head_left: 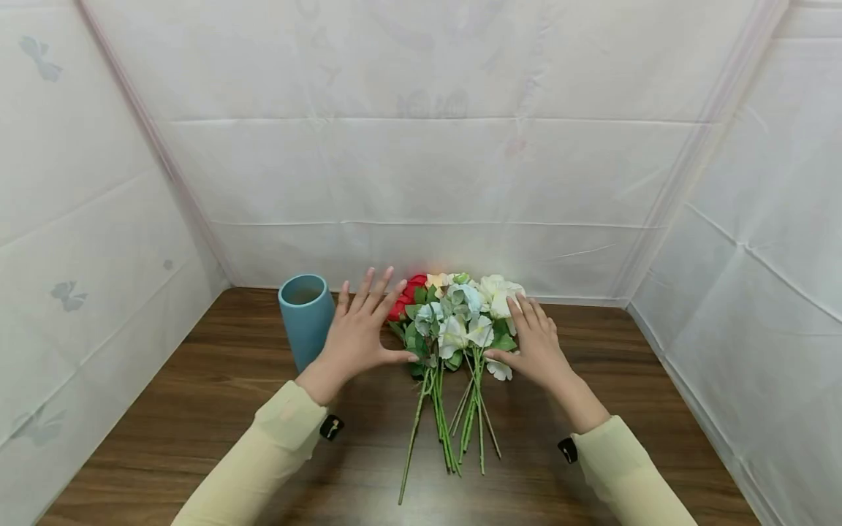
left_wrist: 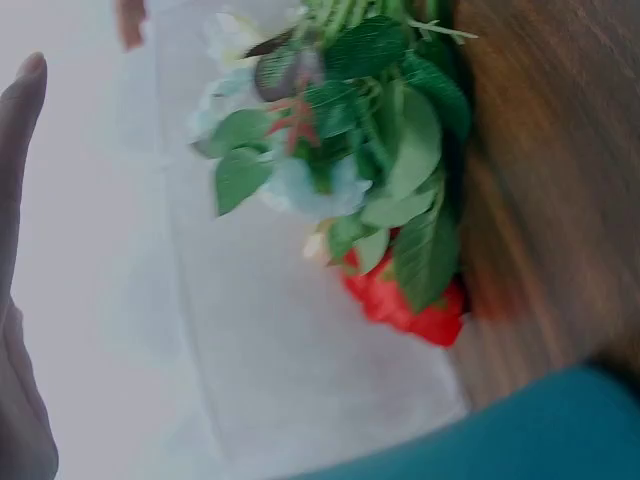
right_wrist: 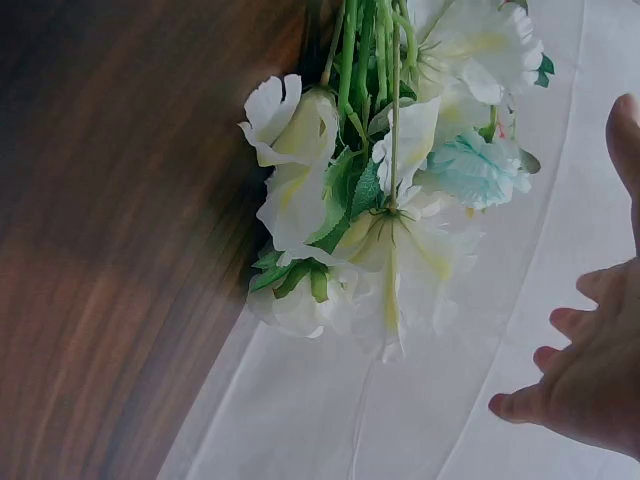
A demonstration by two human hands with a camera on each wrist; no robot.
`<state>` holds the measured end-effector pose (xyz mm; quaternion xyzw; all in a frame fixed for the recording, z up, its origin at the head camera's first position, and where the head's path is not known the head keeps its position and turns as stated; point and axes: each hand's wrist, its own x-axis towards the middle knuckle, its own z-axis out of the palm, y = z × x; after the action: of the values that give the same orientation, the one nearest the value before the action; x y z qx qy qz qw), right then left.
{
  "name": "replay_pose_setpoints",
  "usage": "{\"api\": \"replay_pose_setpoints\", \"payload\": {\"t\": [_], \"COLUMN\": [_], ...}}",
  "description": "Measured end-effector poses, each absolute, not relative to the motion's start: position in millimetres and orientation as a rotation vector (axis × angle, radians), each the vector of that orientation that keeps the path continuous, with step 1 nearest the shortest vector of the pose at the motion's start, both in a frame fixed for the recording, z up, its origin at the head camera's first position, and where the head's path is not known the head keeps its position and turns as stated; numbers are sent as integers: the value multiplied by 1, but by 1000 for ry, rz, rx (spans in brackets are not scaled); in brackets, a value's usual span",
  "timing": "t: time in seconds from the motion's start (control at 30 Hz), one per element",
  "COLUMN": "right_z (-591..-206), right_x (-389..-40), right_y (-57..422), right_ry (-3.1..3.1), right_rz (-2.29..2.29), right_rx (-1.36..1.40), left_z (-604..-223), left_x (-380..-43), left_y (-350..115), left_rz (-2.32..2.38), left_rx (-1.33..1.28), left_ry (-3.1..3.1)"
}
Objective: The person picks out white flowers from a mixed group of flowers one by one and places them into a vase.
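Note:
A bunch of flowers (head_left: 452,334) lies on the wooden table, blooms toward the back wall and green stems (head_left: 447,424) toward me. White blooms (right_wrist: 395,250) fill its right side, pale blue ones the middle, and a red flower (left_wrist: 410,300) shows at the left among green leaves. My left hand (head_left: 360,337) is spread with straight fingers beside the left of the bunch, its thumb pointing at the top of the stems. On the other side my right hand (head_left: 534,342) is spread too, its fingers overlapping the white blooms in the head view. Neither hand grips anything.
A blue cylindrical vase (head_left: 305,321) stands upright just left of my left hand, which partly covers it. White cloth (head_left: 421,175) hangs at the back and both sides of the brown wooden table (head_left: 217,409). Small black devices (head_left: 332,427) show at both wrists.

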<state>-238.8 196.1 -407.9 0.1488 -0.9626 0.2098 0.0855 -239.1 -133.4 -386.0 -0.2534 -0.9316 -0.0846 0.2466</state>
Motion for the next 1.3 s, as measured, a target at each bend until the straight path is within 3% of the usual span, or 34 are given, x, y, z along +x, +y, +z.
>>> {"api": "replay_pose_setpoints", "payload": {"t": [0.23,0.63,1.03,1.3], "right_z": [-410,-426,-452,-455], "right_x": [-227,-243,-270,-275], "right_y": [197,195,188,182], "right_ry": [-2729,-2829,-2710,-2677], "right_rz": [678,1022,1847,1965], "right_rx": [452,281,-85,-200], "left_z": [-374,-392,-414,-418], "left_x": [-222,-221,-235,-242], "left_y": [-175,-241,-249,-247], "left_rz": [-272,-1059,-1470,-1524], "left_rx": [-626,-449,-202,-108], "left_ry": [-2110,-2024,-2271,-2373]}}
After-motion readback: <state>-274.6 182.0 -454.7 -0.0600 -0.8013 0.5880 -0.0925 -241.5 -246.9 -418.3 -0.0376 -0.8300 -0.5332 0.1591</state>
